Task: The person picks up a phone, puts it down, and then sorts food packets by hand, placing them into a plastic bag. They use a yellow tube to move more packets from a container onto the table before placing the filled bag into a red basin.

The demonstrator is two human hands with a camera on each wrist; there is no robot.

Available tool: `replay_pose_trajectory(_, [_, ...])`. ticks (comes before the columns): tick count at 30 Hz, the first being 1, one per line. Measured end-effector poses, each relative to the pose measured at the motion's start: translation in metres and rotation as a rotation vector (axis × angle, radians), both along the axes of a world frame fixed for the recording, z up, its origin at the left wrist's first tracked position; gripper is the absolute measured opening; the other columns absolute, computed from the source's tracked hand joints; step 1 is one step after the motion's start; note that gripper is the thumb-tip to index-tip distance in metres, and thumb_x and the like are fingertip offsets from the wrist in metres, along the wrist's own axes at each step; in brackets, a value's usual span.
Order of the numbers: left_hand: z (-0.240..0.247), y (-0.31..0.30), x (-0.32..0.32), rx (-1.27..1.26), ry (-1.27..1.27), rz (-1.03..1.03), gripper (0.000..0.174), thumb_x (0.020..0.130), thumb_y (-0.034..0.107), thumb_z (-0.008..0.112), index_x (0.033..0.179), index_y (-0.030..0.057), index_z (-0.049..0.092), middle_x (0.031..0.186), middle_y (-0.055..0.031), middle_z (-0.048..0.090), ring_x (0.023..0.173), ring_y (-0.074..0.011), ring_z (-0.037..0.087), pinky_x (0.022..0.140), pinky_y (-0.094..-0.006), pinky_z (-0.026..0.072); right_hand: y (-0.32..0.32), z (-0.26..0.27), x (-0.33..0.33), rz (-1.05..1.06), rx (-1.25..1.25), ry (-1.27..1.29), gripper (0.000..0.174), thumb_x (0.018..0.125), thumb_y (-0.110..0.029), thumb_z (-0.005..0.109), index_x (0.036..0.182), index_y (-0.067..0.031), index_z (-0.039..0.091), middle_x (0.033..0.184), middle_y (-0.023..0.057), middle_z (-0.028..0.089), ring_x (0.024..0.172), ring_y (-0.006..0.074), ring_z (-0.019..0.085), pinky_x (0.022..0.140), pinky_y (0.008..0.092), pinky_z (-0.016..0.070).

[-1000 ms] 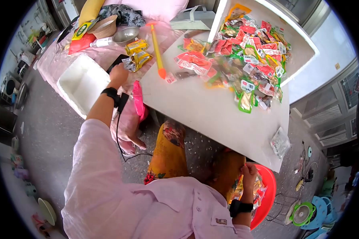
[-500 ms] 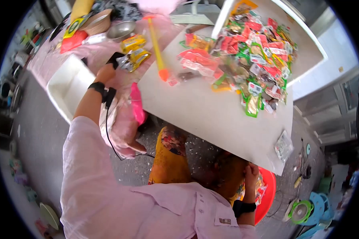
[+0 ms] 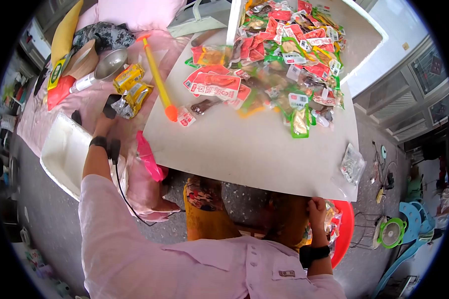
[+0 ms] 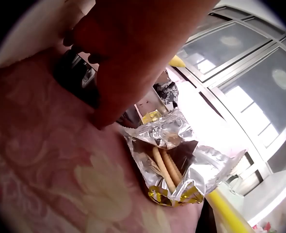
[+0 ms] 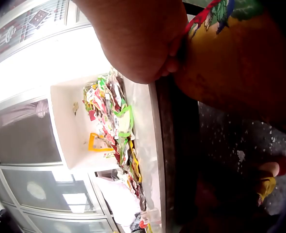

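Observation:
My left hand (image 3: 104, 124) is over the pink bedding, its fingers curled at a flat black object (image 3: 112, 103). In the left wrist view, the hand (image 4: 128, 53) has fingers and thumb around the dark, shiny object (image 4: 75, 77). Just beside it lies an opened foil packet (image 4: 165, 160) with long biscuits showing; yellow packets (image 3: 129, 77) are there in the head view too. My right hand (image 3: 317, 212) rests, loosely curled, by the table's near edge above the red basin (image 3: 345, 224). Nothing shows in it in the right wrist view, where its fingertips are partly hidden.
Many sealed snack packs (image 3: 299, 55) spill from a white foam box (image 3: 369, 30) onto the table (image 3: 224, 154). A yellow-orange stick (image 3: 157, 79) lies near the table's left edge. An empty white foam box (image 3: 65, 149) is left of my forearm; a metal bowl (image 3: 111, 65) stands beyond.
The head view has turned, with the table scene shifting left. My left hand stays at the black object, which shows more fully now. The right hand remains by the table edge.

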State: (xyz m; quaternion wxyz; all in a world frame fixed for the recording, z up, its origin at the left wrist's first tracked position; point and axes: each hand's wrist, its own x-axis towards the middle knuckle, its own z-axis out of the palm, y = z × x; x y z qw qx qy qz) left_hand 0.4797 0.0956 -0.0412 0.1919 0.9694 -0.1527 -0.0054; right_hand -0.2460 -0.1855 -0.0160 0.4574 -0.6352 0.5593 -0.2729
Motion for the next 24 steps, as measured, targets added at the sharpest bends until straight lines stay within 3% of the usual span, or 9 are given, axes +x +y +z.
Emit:
replay_pose_trajectory(3, [0.066, -0.020, -0.059, -0.044, 0.157, -0.011, 0.062, 0.054, 0.025, 0.069, 0.103, -0.0025, 0.043, 0.091, -0.0189, 0.056, 0.084, -0.0268, 0.055, 0.071, -0.0339, 0.0451, -0.001, -0.001, -0.001, 0.011, -0.009, 0.000, 0.006, 0.075, -0.006, 0.051, 0.079, -0.0024, 0.050, 0.066, 0.0023, 0.049, 0.054, 0.0078, 0.047, 0.048, 0.0193, 0.0390])
replay_pose_trajectory(11, [0.081, -0.039, -0.073, 0.023, 0.280, 0.168, 0.062, 0.058, 0.031, 0.067, 0.102, -0.0039, 0.042, 0.088, -0.0185, 0.056, 0.076, -0.0277, 0.056, 0.063, -0.0353, 0.0457, 0.001, 0.000, 0.002, -0.017, -0.025, -0.024, 0.004, 0.074, -0.004, 0.052, 0.077, -0.0023, 0.049, 0.063, 0.0009, 0.046, 0.052, 0.0062, 0.044, 0.045, 0.0185, 0.0368])
replay_pose_trajectory(17, [0.033, -0.013, -0.030, -0.022, 0.132, 0.003, 0.061, 0.058, 0.034, 0.066, 0.100, -0.0042, 0.045, 0.085, -0.0171, 0.056, 0.072, -0.0239, 0.057, 0.060, -0.0336, 0.0452, 0.000, -0.016, -0.002, -0.023, -0.173, 0.032, 0.003, 0.073, -0.003, 0.052, 0.075, -0.0025, 0.050, 0.063, 0.0010, 0.046, 0.054, 0.0069, 0.043, 0.048, 0.0196, 0.0364])
replay_pose_trajectory(19, [0.062, -0.029, -0.064, -0.040, 0.184, 0.030, 0.064, 0.057, 0.036, 0.067, 0.101, -0.0054, 0.047, 0.089, -0.0168, 0.056, 0.077, -0.0221, 0.056, 0.065, -0.0325, 0.0444, 0.000, -0.019, -0.003, -0.019, -0.220, 0.083, 0.003, 0.073, -0.003, 0.051, 0.075, -0.0025, 0.050, 0.064, 0.0010, 0.046, 0.056, 0.0074, 0.043, 0.050, 0.0203, 0.0368])
replay_pose_trajectory(20, [0.079, -0.037, -0.079, -0.088, 0.285, -0.139, 0.066, 0.057, 0.037, 0.066, 0.105, -0.0039, 0.047, 0.093, -0.0151, 0.056, 0.083, -0.0219, 0.055, 0.071, -0.0312, 0.0431, 0.001, -0.019, -0.002, -0.030, -0.227, 0.085, 0.003, 0.073, -0.003, 0.051, 0.075, -0.0024, 0.050, 0.065, 0.0011, 0.046, 0.057, 0.0077, 0.043, 0.051, 0.0205, 0.0371])
replay_pose_trajectory(21, [0.076, -0.039, -0.084, -0.152, 0.302, -0.205, 0.066, 0.058, 0.037, 0.066, 0.107, -0.0014, 0.047, 0.095, -0.0131, 0.057, 0.087, -0.0227, 0.054, 0.075, -0.0306, 0.0419, 0.001, -0.019, -0.002, -0.029, -0.235, 0.090, 0.003, 0.073, -0.003, 0.051, 0.075, -0.0024, 0.050, 0.065, 0.0011, 0.046, 0.057, 0.0080, 0.043, 0.052, 0.0207, 0.0373])
replay_pose_trajectory(22, [0.038, -0.028, -0.058, -0.284, 0.202, -0.302, 0.065, 0.058, 0.037, 0.065, 0.108, 0.0005, 0.047, 0.099, -0.0126, 0.055, 0.091, -0.0233, 0.053, 0.077, -0.0312, 0.0415, 0.000, -0.018, -0.002, -0.017, -0.241, 0.097, 0.003, 0.073, -0.003, 0.051, 0.075, -0.0023, 0.050, 0.066, 0.0012, 0.046, 0.058, 0.0083, 0.043, 0.052, 0.0209, 0.0376])
replay_pose_trajectory(23, [0.036, -0.028, -0.061, -0.102, 0.202, -0.127, 0.065, 0.059, 0.037, 0.065, 0.108, -0.0003, 0.047, 0.104, -0.0144, 0.053, 0.094, -0.0244, 0.051, 0.080, -0.0318, 0.0407, -0.001, -0.019, -0.004, -0.016, -0.223, 0.088, 0.003, 0.073, -0.003, 0.051, 0.075, -0.0022, 0.050, 0.067, 0.0015, 0.046, 0.058, 0.0084, 0.043, 0.053, 0.0210, 0.0377])
replay_pose_trajectory(24, [-0.009, -0.014, -0.028, -0.149, 0.144, -0.150, 0.079, 0.057, 0.041, 0.066, 0.117, 0.0002, 0.034, 0.104, -0.0200, 0.051, 0.096, -0.0300, 0.050, 0.081, -0.0353, 0.0399, -0.002, -0.022, -0.007, -0.017, -0.207, 0.076, 0.002, 0.073, -0.003, 0.051, 0.075, -0.0021, 0.050, 0.067, 0.0018, 0.046, 0.059, 0.0084, 0.043, 0.053, 0.0210, 0.0378])
